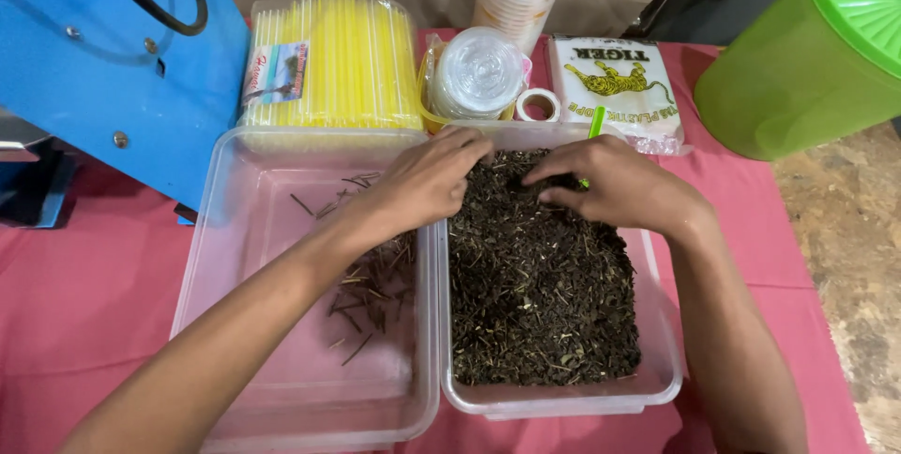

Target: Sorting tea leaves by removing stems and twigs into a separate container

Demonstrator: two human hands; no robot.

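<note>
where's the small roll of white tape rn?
Head view, top centre: the small roll of white tape lies on the pink tablecloth, between the stack of clear plastic lids and the white printed packet, behind the tea-leaf tub.

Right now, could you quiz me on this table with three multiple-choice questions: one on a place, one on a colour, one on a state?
1. Where are both hands?
A. in the tub of dried leaves
B. on the jug
C. on the straws

2. What colour is the jug?
A. red
B. green
C. white

3. What does the left tub hold?
A. a full load of leaves
B. water
C. a few twigs

Answers:
1 A: the left hand and right hand rest on the leaves in the right tub.
2 B: the jug is green.
3 C: the left tub holds only scattered twigs.
</note>
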